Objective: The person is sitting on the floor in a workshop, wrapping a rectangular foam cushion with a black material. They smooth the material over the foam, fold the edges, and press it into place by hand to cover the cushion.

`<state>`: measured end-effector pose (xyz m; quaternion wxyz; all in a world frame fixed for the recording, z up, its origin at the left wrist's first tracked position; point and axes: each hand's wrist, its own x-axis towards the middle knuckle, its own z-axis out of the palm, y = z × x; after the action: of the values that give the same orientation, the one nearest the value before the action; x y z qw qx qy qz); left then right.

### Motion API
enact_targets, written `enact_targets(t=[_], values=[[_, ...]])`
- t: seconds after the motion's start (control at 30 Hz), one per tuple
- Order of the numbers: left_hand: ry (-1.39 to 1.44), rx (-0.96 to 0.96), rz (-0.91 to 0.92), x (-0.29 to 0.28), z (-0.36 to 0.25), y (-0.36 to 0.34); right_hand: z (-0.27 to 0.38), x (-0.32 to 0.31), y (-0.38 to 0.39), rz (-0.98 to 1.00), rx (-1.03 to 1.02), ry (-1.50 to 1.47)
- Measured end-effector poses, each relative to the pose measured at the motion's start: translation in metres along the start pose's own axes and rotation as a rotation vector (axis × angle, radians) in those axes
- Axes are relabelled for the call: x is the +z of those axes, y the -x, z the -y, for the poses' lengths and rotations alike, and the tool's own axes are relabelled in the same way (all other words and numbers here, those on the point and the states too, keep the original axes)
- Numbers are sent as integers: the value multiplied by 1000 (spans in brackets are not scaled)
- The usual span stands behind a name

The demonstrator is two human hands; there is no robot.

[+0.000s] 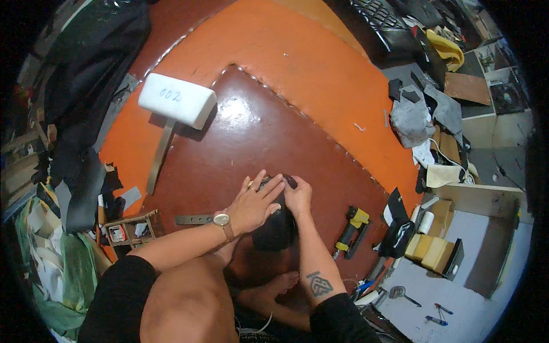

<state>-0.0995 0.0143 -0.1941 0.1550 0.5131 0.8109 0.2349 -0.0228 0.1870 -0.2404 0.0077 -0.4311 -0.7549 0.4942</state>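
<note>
In front of my bent legs a black, leather-like piece (274,231) stands on the brown mat (320,166); its exact kind is unclear. My left hand (255,203), with a watch at the wrist, lies across its upper part, fingers stretched out and apart. Close beside it, my right hand (298,197) is closed around a small dark, rounded thing (290,182) at the far end of the black piece. Whether that is a tool's handle or an edge of the piece cannot be made out. The fingertips of both hands nearly meet there.
A white foam block (176,100) lies on a flat metal bar (160,157) at the far left. To my right rests a yellow and black staple gun (351,232). A small wooden crate (134,228) stands left; grey scraps (412,117) and a white-lined box (452,286) lie right.
</note>
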Motion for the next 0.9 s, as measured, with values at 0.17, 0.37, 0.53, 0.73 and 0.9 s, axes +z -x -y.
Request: enact_targets(t=[0.17,0.37,0.53,0.73,0.9], values=[[-50,173,43,-2,-4,-6,-2,-15,27,-186,-98,251],[-124,111,119,-3,-11,-21,-21,-29,96,-143,174,125],[-154,157,16,-2,-17,-19,-37,-25,97,-216,60,362],[-130,722,372,20,-14,45,-67,-18,63,-230,29,610],[-42,753,301,33,-1,20,-53,-20,62,-165,150,577]])
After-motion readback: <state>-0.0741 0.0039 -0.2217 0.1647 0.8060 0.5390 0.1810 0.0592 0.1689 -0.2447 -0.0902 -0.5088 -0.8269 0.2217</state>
